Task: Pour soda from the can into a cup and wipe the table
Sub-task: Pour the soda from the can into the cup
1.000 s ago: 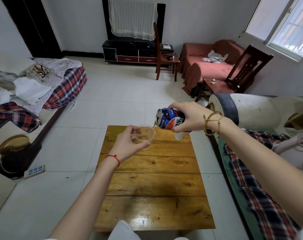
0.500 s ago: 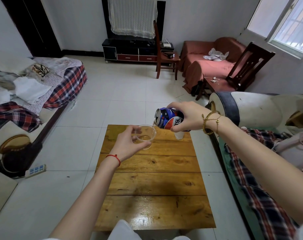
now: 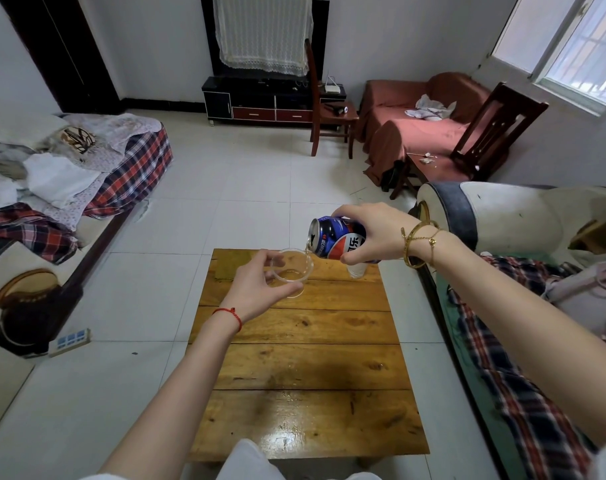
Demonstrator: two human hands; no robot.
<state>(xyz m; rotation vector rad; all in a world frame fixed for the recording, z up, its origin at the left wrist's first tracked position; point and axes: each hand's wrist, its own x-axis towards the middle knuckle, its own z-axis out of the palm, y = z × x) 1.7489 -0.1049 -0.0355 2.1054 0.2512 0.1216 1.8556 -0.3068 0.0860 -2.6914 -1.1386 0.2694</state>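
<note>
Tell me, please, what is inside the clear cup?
A shallow pool of soda lies at the bottom of the cup. The left hand covers its near wall, hiding that part.

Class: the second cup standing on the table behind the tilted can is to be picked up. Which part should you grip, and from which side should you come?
Grip the second cup round its side wall, coming from the right or far side. It stands upright, so a sideways wrap suits it. The right hand and can cover its top, and the clear cup in the left hand crowds its left.
</note>
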